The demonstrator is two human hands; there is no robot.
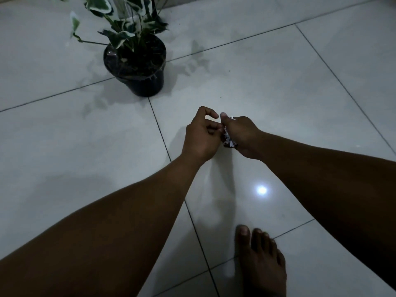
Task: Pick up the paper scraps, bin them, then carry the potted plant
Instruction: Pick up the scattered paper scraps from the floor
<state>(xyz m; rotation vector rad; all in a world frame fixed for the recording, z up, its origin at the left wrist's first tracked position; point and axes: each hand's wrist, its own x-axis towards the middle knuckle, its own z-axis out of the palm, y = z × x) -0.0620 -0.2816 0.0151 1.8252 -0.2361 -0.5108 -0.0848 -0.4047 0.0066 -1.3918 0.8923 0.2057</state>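
Both my hands meet above the pale tiled floor in the middle of the head view. My right hand (243, 136) grips a crumpled wad of paper scraps (228, 140), white with dark print, which shows between the two hands. My left hand (201, 133) is beside it with curled fingers, its fingertips touching the wad; whether it pinches a piece I cannot tell. The potted plant (137, 61), a black pot with green-and-white leaves, stands upright on the floor at the upper left, well apart from both hands.
The floor is glossy grey-white tiles with dark grout lines (162, 138). A bare foot (261, 262) stands at the bottom right. A bright light reflection (261, 190) sits on the tile below the hands. No bin is in view.
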